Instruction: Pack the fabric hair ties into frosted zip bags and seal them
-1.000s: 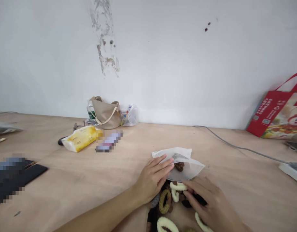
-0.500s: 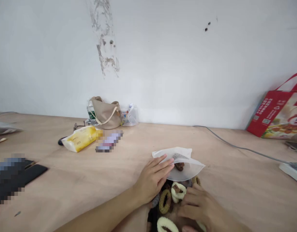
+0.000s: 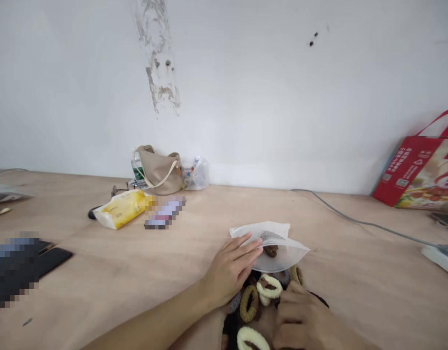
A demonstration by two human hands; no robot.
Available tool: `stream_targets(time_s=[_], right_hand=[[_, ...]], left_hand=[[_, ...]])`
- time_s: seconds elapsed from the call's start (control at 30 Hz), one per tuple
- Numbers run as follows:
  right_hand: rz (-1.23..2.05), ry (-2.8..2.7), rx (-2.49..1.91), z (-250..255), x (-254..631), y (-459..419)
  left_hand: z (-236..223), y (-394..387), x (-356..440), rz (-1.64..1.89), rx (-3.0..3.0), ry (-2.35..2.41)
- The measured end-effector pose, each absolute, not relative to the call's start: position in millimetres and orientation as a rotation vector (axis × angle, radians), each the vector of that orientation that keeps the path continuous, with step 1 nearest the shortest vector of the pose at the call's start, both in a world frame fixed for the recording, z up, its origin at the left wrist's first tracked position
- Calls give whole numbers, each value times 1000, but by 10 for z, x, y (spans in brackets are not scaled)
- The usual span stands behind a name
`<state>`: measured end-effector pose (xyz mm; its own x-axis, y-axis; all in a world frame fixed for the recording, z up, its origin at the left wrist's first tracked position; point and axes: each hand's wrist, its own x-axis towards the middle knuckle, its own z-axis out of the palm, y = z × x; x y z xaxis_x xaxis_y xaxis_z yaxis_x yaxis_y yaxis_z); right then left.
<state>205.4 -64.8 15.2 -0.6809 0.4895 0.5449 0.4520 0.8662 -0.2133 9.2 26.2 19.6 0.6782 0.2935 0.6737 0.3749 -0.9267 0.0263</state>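
Observation:
A frosted zip bag (image 3: pixel 278 260) lies with its mouth toward me, and a brown hair tie (image 3: pixel 271 250) shows inside it. My left hand (image 3: pixel 233 267) rests on the bag's left side, fingers stretched out. Below the bag is a pile of fluffy hair ties, among them a cream one (image 3: pixel 269 287), an olive-brown one (image 3: pixel 249 304) and another cream one (image 3: pixel 252 337) nearer me. Over the right of the pile, my right hand (image 3: pixel 300 316) is closed, its fingers curled and their tips hidden. A dark band (image 3: pixel 320 298) shows beside its knuckles.
A yellow tissue pack (image 3: pixel 127 209) and a blurred-out phone (image 3: pixel 165 213) lie left of centre. A beige handbag (image 3: pixel 160 170) and a small plastic bag (image 3: pixel 196 174) stand against the wall. At right are a red shopping bag (image 3: pixel 421 170), a grey cable (image 3: pixel 355 221) and a white power strip (image 3: pixel 440 260).
My right hand has curled its fingers closed over the pile, and a dark band now shows beside it. The upper cream hair tie has shifted slightly. My left hand has stayed put.

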Motion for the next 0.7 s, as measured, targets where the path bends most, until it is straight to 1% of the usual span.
stream_targets(time_s=[0.13,0.33,0.53,0.7], right_hand=[[162,-2461,-674,236,2039,-691],[-10,-2425,-766,220,2030,-706],[78,-2481,-744,169,2058,-680],[43,-2504,-700,143,2033,-688]], left_hand=[[205,257,96,-1082,-2767,-551],[208,258,102,-1075,-2754,-554],[210,265,109,-1087,-2770,-555],[213,258,114,-1092,-2776,-555]])
